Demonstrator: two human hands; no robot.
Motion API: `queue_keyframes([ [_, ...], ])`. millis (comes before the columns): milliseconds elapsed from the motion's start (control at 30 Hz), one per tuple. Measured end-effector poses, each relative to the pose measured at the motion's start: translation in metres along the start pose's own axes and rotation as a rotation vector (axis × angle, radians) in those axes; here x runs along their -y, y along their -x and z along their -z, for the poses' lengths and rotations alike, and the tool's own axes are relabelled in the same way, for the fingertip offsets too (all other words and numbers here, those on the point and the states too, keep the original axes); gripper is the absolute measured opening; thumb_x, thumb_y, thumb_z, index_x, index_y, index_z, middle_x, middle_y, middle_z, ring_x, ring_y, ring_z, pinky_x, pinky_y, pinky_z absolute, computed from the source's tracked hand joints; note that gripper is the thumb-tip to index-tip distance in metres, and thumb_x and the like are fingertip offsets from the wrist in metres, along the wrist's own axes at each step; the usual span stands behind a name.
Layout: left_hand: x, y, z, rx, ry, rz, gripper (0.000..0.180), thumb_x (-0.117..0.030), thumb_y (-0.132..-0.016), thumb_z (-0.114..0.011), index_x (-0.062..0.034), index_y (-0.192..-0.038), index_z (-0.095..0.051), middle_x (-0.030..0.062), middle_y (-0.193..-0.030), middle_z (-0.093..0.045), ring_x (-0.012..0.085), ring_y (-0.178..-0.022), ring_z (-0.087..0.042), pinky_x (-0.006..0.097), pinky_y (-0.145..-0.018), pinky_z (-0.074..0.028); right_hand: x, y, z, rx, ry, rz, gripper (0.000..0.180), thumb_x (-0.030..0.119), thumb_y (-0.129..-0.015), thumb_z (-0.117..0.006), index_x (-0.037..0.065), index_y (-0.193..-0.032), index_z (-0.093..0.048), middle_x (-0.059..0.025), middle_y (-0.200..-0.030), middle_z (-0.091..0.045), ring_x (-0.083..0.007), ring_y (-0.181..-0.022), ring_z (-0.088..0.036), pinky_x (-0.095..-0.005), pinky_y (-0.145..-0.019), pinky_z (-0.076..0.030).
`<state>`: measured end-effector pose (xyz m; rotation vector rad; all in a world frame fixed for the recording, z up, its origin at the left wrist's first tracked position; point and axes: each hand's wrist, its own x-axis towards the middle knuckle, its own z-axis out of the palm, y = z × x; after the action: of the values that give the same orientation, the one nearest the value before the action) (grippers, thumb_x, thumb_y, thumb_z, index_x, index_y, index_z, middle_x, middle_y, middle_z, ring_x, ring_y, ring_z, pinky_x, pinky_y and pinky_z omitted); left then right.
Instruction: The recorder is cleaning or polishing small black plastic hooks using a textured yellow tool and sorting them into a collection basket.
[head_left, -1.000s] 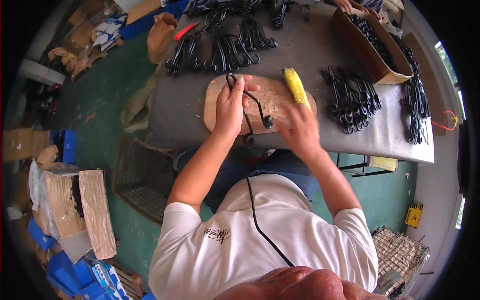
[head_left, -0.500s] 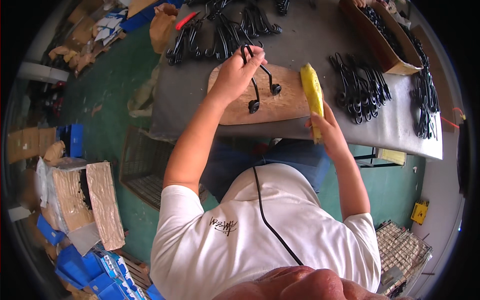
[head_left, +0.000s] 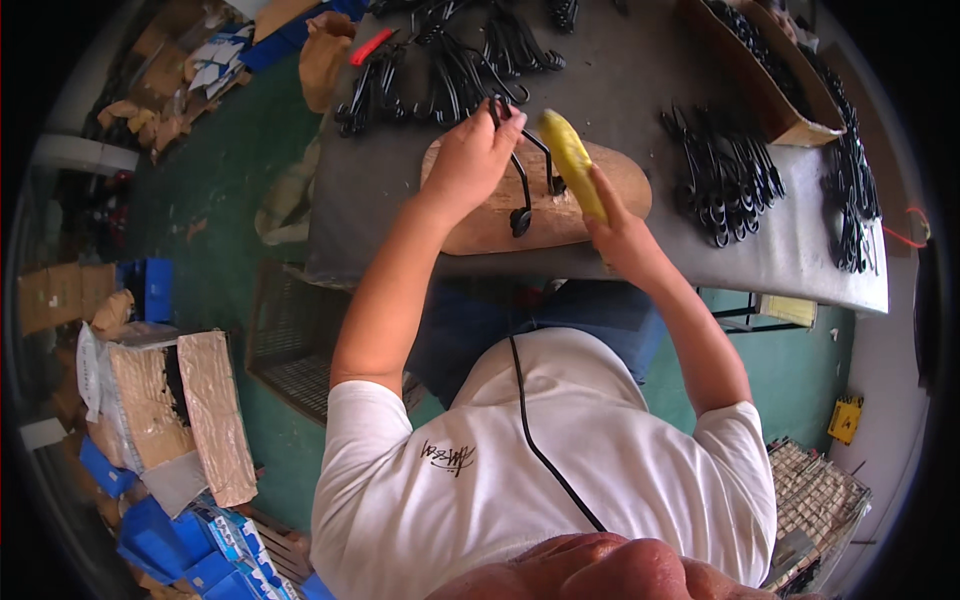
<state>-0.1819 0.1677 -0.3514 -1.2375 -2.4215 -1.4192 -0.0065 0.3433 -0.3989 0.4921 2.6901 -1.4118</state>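
Observation:
My left hand (head_left: 468,165) is closed on the bent top of a black two-pronged metal hook (head_left: 520,221) that has round black ends. The prongs slant down over a worn wooden board (head_left: 625,192) with rounded ends, one round end near its middle. My right hand (head_left: 622,238) grips a long yellow bar-shaped thing (head_left: 570,160), seemingly wrapped; its exact kind I cannot make out. The bar leans up and to the left, its upper end close to the hook's right prong. Whether the bar touches the hook I cannot tell.
Bunches of black hooks (head_left: 450,85) lie at the far left of the grey table (head_left: 620,85), beside a red-handled tool (head_left: 371,46). More hooks (head_left: 725,180) sit on the right, near a long cardboard box (head_left: 800,130) of black parts. A crate (head_left: 285,340) stands below left.
My right hand has swung the yellow bar leftward over the board, tilting it toward the hook. The board has shifted slightly right, and the hook has moved slightly right and down.

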Motion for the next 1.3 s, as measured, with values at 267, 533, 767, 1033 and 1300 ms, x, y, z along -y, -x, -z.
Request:
queue_keyframes([
  [267, -0.039, 0.030, -0.016, -0.164, 0.473, 0.218, 0.012, -0.012, -0.099, -0.064, -0.0026, -0.102, -0.057, 0.0073, -0.104, -0.068, 0.0072, -0.081, -0.063, 0.023, -0.068, -0.053, 0.032, 0.047, 0.026, -0.282, -0.445, 0.137, 0.066, 0.011, -0.100, -0.055, 0.015, -0.159, -0.027, -0.0117, -0.108, -0.066, -0.0144, -0.086, -0.062, -0.0287, -0.081, -0.051],
  [533, -0.063, 0.028, -0.032, -0.116, 0.096, -0.007, 0.026, -0.018, -0.088, -0.077, -0.0024, -0.097, -0.058, 0.0085, -0.078, -0.067, 0.0185, -0.068, -0.068, 0.030, -0.059, -0.053, 0.029, 0.055, 0.006, -0.415, -0.134, 0.241, 0.068, 0.008, -0.098, -0.054, 0.019, -0.159, -0.025, -0.0246, -0.125, -0.063, -0.0283, -0.100, -0.068, -0.0376, -0.088, -0.052],
  [767, -0.061, 0.019, -0.033, -0.157, 0.026, -0.043, 0.024, -0.017, -0.088, -0.077, -0.0020, -0.095, -0.060, 0.0091, -0.076, -0.066, 0.0194, -0.064, -0.067, 0.031, -0.059, -0.053, -0.007, 0.017, 0.009, -0.084, -0.382, -0.115, 0.067, 0.020, -0.098, -0.056, 0.027, -0.158, -0.028, -0.0275, -0.106, -0.068, -0.0409, -0.103, -0.068, -0.0424, -0.085, -0.052],
  [1033, 0.040, 0.017, 0.051, -0.670, 0.635, 0.361, 0.040, -0.031, -0.107, -0.044, 0.0012, -0.129, -0.054, 0.0144, -0.104, -0.070, 0.0085, -0.058, -0.050, 0.021, -0.058, -0.043, -0.022, 0.016, 0.025, -0.403, 0.369, 0.242, 0.055, 0.028, -0.092, -0.065, 0.017, -0.144, -0.050, -0.0188, -0.103, -0.067, -0.0401, -0.093, -0.065, -0.0482, -0.080, -0.052],
  [1300, 0.197, 0.037, 0.121, -0.251, 0.293, 0.715, 0.049, -0.037, -0.101, -0.057, -0.0002, -0.133, -0.055, 0.0176, -0.121, -0.067, 0.0168, -0.086, -0.063, 0.034, -0.083, -0.051, -0.076, -0.035, 0.104, -0.854, 0.922, 0.079, 0.046, 0.038, -0.087, -0.070, 0.010, -0.123, -0.064, -0.0088, -0.109, -0.062, -0.0268, -0.107, -0.057, -0.0416, -0.089, -0.044],
])
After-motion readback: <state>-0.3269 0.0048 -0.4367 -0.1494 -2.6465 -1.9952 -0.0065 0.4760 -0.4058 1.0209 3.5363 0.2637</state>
